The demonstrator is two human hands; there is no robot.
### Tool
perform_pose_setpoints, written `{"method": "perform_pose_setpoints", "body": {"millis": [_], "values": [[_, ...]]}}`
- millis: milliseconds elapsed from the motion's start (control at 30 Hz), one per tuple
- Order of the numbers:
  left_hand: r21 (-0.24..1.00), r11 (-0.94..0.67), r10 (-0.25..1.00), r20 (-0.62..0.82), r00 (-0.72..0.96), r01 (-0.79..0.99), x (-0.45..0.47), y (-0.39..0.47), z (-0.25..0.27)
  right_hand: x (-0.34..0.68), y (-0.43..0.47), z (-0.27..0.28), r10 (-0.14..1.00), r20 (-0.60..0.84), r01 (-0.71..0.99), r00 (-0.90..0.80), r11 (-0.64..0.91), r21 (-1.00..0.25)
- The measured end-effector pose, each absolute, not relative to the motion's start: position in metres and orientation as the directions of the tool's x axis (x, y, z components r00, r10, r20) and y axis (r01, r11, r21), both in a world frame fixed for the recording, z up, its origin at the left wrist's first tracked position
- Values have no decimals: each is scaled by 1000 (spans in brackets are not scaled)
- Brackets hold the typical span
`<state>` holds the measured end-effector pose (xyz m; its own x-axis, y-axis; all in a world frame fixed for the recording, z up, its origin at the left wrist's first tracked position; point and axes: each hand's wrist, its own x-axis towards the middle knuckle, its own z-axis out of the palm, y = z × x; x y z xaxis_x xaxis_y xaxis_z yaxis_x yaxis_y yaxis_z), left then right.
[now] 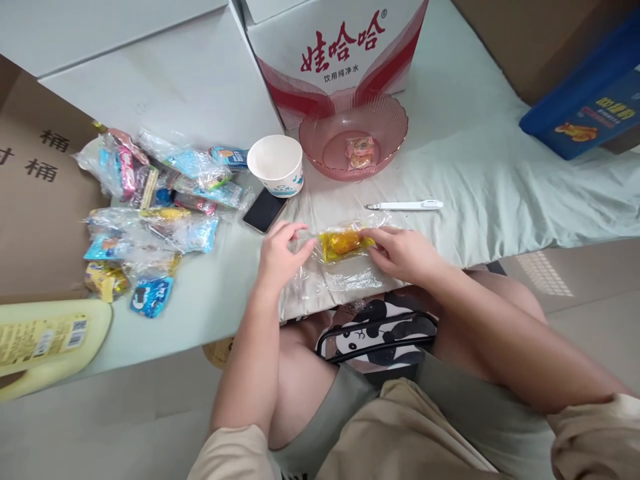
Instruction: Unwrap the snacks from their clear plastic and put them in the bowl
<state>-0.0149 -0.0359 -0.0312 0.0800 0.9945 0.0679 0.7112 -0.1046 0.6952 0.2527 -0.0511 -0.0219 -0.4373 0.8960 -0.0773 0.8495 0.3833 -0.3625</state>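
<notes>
A yellow see-through snack packet (pixel 341 244) lies at the table's front edge on crinkled clear plastic film (pixel 345 279). My right hand (pixel 404 253) has its fingers closed on the packet's right end; part of the grip is hidden. To the left, my left hand (pixel 281 259) rests over the film's edge, thumb and fingers apart, short of the packet. Just beyond the packet lies a white utility knife (pixel 406 205), pointing left. A pink ribbed glass bowl (pixel 320 150) stands farther back, with a small wrapped snack (pixel 361 153) inside.
A white paper cup (pixel 275 163) stands beside a dark phone (pixel 264 211). Left of them spreads a pile of wrapped snacks (pixel 155 200). Cartons, including a red-and-white water box (pixel 345 53), line the back. A yellow jug (pixel 55 340) and a blue container (pixel 585 100) flank the table.
</notes>
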Motion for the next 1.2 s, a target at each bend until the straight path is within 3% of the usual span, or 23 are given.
{"method": "perform_pose_setpoints", "body": {"millis": [33, 100, 267, 367, 533, 733, 933, 1033, 1133, 1200], "values": [[637, -158, 987, 123, 103, 754, -13, -35, -33, 249, -51, -24, 898, -12, 843, -440, 409, -349], [610, -221, 974, 103, 201, 761, -7, -34, -34, 243, -51, -26, 873, 99, 817, -477, 482, -315], [867, -127, 939, -52, 340, 483, 13, -40, -32, 233, -49, -34, 839, 158, 755, -520, 538, -375], [919, 2, 905, -169, 390, 394, 19, -43, -28, 232, -45, -37, 864, 145, 741, -483, 491, -458], [839, -18, 956, -145, 254, 545, 2, -33, -28, 244, -34, -38, 858, 147, 604, -492, 457, -653], [726, -107, 959, -105, 264, 679, -11, -25, -36, 247, -38, -49, 865, 253, 586, -434, 484, -650], [671, -85, 982, -68, 175, 737, -20, -31, -30, 235, -22, -13, 945, 324, 600, -51, 288, -746], [678, -94, 978, -75, 197, 729, -22, -35, -27, 226, 25, 29, 983, 181, 538, 8, 149, -830], [694, -87, 976, -85, 202, 715, -19, -37, -23, 215, 66, 65, 990, 81, 618, 118, -9, -787], [703, -61, 976, -106, 190, 709, -16, -37, -20, 208, 69, 72, 957, 258, 694, 129, 99, -713]]}}
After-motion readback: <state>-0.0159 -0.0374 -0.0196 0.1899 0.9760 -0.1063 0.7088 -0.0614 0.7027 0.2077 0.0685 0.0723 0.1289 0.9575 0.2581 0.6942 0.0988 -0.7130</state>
